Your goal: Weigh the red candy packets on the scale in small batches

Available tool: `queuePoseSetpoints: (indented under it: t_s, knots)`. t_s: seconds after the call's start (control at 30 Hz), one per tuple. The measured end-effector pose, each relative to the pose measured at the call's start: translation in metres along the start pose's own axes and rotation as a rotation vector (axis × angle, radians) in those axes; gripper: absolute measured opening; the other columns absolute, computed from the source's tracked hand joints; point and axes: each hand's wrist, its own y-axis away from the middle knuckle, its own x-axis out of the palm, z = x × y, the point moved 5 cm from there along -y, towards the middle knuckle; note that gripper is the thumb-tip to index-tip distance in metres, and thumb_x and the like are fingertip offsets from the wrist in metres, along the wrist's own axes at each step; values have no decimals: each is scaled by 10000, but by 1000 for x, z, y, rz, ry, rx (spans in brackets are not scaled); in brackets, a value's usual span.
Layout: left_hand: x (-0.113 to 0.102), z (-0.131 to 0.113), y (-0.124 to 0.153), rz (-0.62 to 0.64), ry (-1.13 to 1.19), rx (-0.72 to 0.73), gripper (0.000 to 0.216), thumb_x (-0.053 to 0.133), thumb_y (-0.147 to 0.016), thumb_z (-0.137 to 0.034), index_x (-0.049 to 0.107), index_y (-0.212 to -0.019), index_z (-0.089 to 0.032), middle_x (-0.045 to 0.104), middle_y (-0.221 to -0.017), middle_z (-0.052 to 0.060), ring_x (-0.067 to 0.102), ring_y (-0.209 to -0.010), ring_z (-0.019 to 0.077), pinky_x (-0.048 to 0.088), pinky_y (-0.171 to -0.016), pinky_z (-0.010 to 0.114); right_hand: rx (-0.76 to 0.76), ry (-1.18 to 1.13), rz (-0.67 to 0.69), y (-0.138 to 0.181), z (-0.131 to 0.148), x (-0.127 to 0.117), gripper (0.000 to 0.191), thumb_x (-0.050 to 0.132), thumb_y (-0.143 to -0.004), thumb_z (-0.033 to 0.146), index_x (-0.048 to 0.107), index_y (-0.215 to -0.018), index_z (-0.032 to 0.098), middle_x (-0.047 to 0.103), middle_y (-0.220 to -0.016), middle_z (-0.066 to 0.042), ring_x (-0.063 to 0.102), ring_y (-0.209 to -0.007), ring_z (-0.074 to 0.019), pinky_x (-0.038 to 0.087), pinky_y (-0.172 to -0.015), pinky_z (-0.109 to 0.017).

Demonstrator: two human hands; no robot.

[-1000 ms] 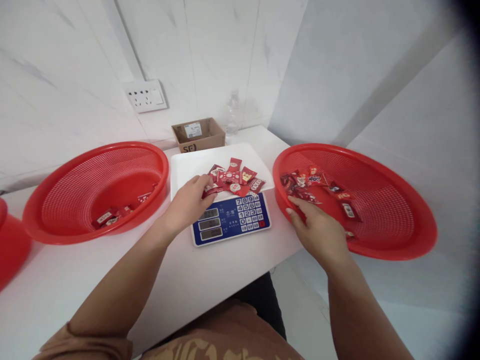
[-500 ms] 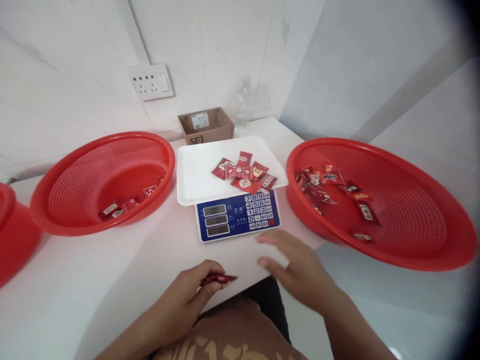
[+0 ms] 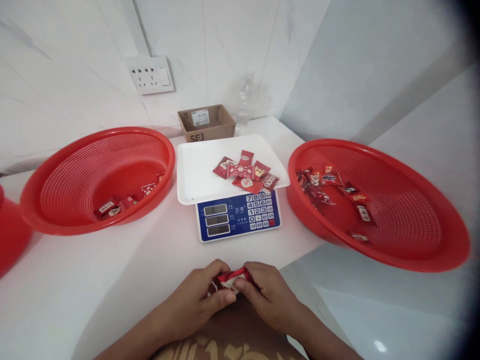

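Probably a shop or packing-room corner: digital scale (image 3: 239, 216), red baskets (image 3: 78, 172) of small packets (image 3: 149, 189), cardboard box (image 3: 215, 133).

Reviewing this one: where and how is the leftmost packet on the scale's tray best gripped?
Probably by the free left edge of the leftmost packet, pinched between thumb and fingertip, with the left hand coming from the left over the bare white tray. Its right side meets the dotted packet, so that end is crowded; the left edge is uncovered.
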Motion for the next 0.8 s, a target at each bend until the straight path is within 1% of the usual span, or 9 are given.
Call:
queuePoseSetpoints:
  t_s: [0.1, 0.17, 0.27, 0.37, 0.47, 0.53, 0.63, 0.7, 0.8]
  knots:
    - [2, 3, -3, 12, -21, -13, 333, 489, -826, -497, 495, -744, -174, 480, -678, -34, 396, -622, 109, 315, -546, 211, -21, -27, 12, 1, 0, 3, 416, 346, -935, 398, 535, -632, 184, 558, -600, -4, 518, -574, -120, 357, -549, -226]
    - [2, 4, -4, 10, -24, -19, 335, 491, -829, -477, 471, -688, -174, 469, -662, -37, 393, -624, 107, 310, -549, 209, -13, -63, 30, 1, 0, 5, 419, 346, -934, 396, 534, -628, 181, 555, -598, -4, 521, -577, -120, 361, -552, -225]
    - [0, 3, -4, -9, -24, 18, 357, 485, -830, -489, 456, -664, -175, 470, -655, -38, 401, -625, 108, 311, -562, 212, 1, -109, 44, -1, 2, 4, 410, 359, -924, 396, 514, -614, 177, 538, -594, 3, 507, -572, -113, 354, -550, -221]
    - [-2, -1, -2, -22, -77, 69, 360, 472, -840, -482, 452, -651, -176, 476, -650, -38, 410, -617, 107, 305, -566, 213, 41, -120, 69, -2, 2, 1, 397, 391, -901, 413, 480, -595, 176, 494, -580, 22, 465, -555, -100, 330, -528, -216]
    - [-1, -4, -2, 5, -112, 65, 340, 502, -833, -451, 451, -636, -178, 479, -638, -46, 408, -596, 99, 302, -557, 204, 81, -162, 130, -2, 1, 2, 402, 461, -845, 475, 453, -577, 175, 432, -565, 43, 406, -535, -88, 297, -494, -207]
    - [0, -6, -2, 31, -94, 60, 334, 531, -816, -448, 462, -630, -179, 484, -635, -49, 405, -587, 95, 306, -550, 196, 97, -208, 174, -1, 0, 4, 401, 478, -823, 498, 468, -589, 172, 420, -571, 47, 389, -542, -86, 297, -493, -203]
    - [2, -5, -5, 38, -72, 66, 341, 569, -786, -452, 468, -609, -178, 485, -621, -52, 408, -576, 93, 304, -539, 193, 144, -244, 211, 0, -1, 5, 358, 449, -852, 439, 515, -628, 167, 456, -580, 38, 408, -557, -93, 315, -505, -200]
    - [2, -1, -7, 30, -65, 57, 349, 596, -766, -442, 452, -590, -177, 466, -599, -60, 394, -560, 87, 297, -530, 192, 164, -250, 208, 0, 0, 5, 331, 434, -868, 391, 531, -643, 168, 501, -595, 29, 445, -569, -99, 334, -520, -199]
    - [2, 3, -7, 22, -59, 41, 337, 613, -756, -407, 435, -586, -177, 448, -587, -70, 378, -553, 81, 290, -523, 188, 161, -232, 187, -1, 2, 3, 314, 428, -871, 369, 530, -649, 171, 548, -624, 16, 490, -590, -109, 360, -547, -205]
